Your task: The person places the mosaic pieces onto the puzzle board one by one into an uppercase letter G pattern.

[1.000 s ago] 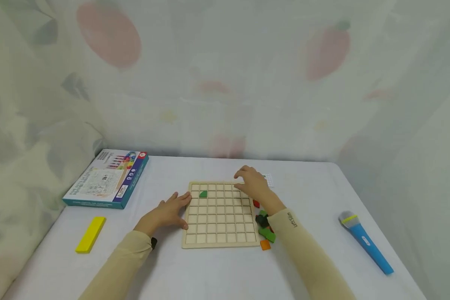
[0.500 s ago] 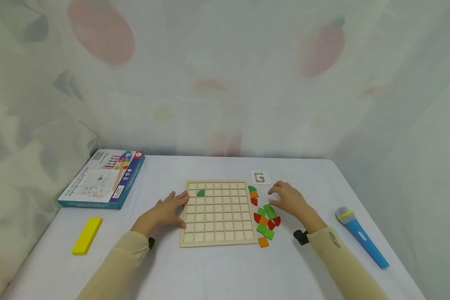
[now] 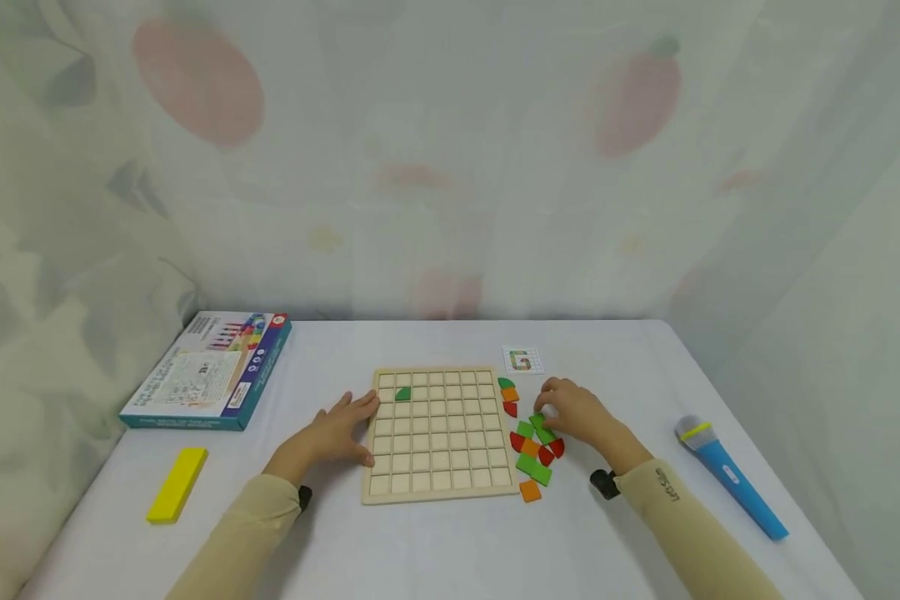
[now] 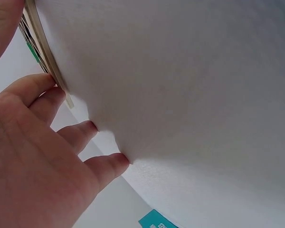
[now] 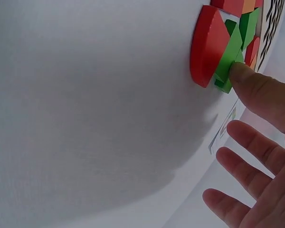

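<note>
Right of centre in the head view, the right hand [image 3: 579, 414] rests relaxed, one fingertip touching a green tile [image 3: 542, 427] lying just left of its fingers, seemingly unpinched. Left hand [image 3: 335, 431] lies flat, steadying the wooden board [image 3: 438, 483].

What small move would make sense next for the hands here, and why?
Probably the right hand should pinch the green tile its fingertip already touches and lift it from the loose tiles. The board holds only one green piece, and the left hand rests flat against the board's edge, steadying it.
</note>
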Tool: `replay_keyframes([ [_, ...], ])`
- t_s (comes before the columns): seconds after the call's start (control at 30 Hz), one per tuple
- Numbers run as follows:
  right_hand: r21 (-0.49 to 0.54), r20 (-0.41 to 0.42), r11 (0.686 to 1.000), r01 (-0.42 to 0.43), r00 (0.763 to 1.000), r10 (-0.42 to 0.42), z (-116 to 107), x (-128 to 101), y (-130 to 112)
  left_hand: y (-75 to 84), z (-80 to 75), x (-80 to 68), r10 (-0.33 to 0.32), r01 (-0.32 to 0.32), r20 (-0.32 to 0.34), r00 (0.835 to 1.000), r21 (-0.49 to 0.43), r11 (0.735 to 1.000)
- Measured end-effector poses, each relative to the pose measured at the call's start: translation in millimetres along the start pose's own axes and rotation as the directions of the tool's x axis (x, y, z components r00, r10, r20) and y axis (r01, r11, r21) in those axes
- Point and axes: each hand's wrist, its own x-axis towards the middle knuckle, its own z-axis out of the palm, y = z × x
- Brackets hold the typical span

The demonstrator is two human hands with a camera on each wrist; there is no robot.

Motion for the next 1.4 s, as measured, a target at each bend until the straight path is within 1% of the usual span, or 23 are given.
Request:
replay_keyframes([
  [0.3,0.017,-0.022,1.0,-0.005,1.0,0.005,2.4,-0.5,-0.1,-0.4,2.2,0.2,0.012,-0.012,0.009,1.0,-0.002,1.0],
  [0.53,0.015,-0.046,1.0,-0.01,0.999,0.011,3.5,1.7,0.2,-1.9,2.6,2.0,0.01,-0.01,-0.004,1.0,0.013,1.0],
  [0.77,0.031,-0.012,0.999,-0.039,0.999,0.039,6.2,3.0,2.8,1.4,1.4,0.6,-0.004,0.004,0.0,1.0,0.013,1.0],
  [0.93,-0.009,-0.012,0.999,-0.04,0.999,0.04,6.6,7.3,5.0,1.1,1.9,1.0,-0.008,0.008,-0.004,1.0,0.018,1.0],
  [1.03,-0.038,-0.051,0.998,-0.044,0.998,0.042,2.2,11.1,3.0,-0.8,3.4,1.5,-0.007,0.007,-0.006,1.0,0.016,1.0],
  [1.13,-0.038,-0.107,0.999,-0.039,0.994,0.035,-6.2,17.0,-3.2,-1.8,4.6,2.7,-0.006,0.006,-0.008,1.0,0.01,1.0],
  [1.23,-0.028,-0.157,1.0,0.001,0.988,-0.006,-15.3,26.2,-15.1,-1.7,5.1,4.1,-0.011,0.011,-0.007,1.0,0.005,1.0],
  [1.4,-0.005,-0.171,0.996,0.093,0.981,-0.092,-21.9,48.0,-48.0,-0.6,4.8,3.9,-0.021,0.021,-0.006,1.0,-0.001,1.0],
])
